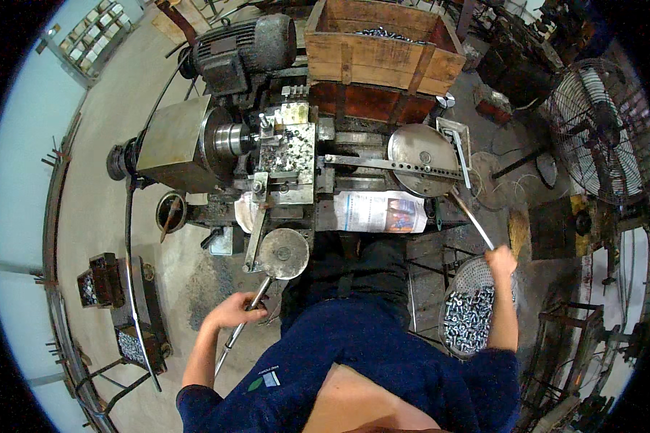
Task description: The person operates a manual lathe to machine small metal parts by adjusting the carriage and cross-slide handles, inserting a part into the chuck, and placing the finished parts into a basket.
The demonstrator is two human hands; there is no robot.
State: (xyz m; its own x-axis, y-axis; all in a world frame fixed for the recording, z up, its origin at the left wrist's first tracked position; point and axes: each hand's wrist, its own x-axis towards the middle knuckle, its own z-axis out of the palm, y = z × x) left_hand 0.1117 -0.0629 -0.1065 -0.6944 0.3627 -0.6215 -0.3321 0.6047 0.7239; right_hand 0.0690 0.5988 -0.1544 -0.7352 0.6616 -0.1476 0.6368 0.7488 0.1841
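Observation:
A bench lathe stands before me, its chuck [230,139] at the left and a cross slide [287,155] strewn with metal chips beside it. My right hand [501,263] is closed round the end of a metal lever [474,220], which runs up to a large round disc [419,155]. A perforated flat bar [390,166] links that disc to the slide. At the left, my left hand [235,310] is loosely curled round a second lever [227,346], thumb and fingers on either side. That lever joins a smaller round plate [283,254]. No workpiece can be made out clearly at the chuck.
A wooden crate [383,61] of metal parts sits behind the lathe, near a motor [242,50]. Below my right arm is a basket [451,289] of shiny bolt-like parts. A large fan [596,130] stands far right; bins [101,281] of parts stand left. Newspaper [368,211] covers the lathe's front.

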